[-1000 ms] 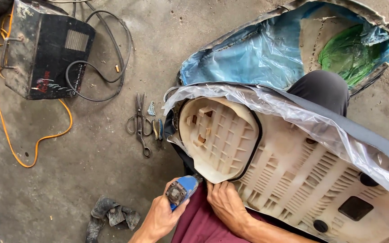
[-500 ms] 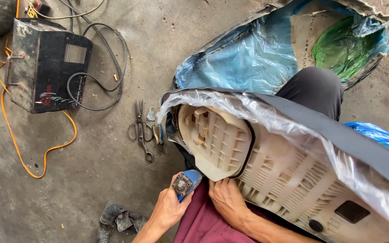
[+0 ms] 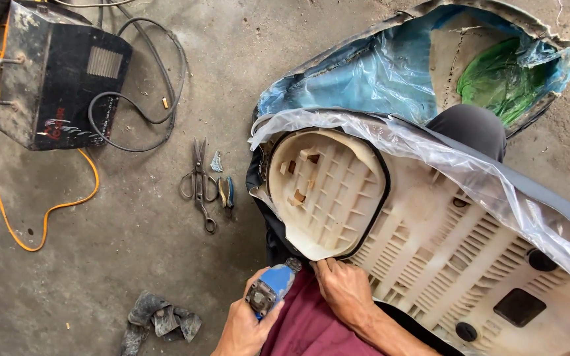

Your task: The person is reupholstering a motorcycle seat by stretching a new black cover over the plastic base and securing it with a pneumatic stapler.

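An upturned cream plastic seat base (image 3: 430, 237) with a ribbed underside lies across my lap, with a black cover edge and clear plastic film (image 3: 470, 165) wrapped around it. My left hand (image 3: 242, 326) grips a blue hand-held stapler tool (image 3: 270, 289), its nose pointing at the near rim of the seat base. My right hand (image 3: 344, 290) presses its fingers on the black cover at that same near rim, right beside the tool's nose.
On the concrete floor lie scissors (image 3: 199, 181) and small pliers (image 3: 227, 191). A black box-shaped machine (image 3: 61, 76) with black cables and an orange cord (image 3: 8, 217) sits at the upper left. A second seat shell with blue and green plastic (image 3: 417, 66) lies beyond. Dark scraps (image 3: 159, 323) lie near my left hand.
The view has shifted slightly. My left hand with the blue tool has moved closer to the seat rim, next to my right hand.
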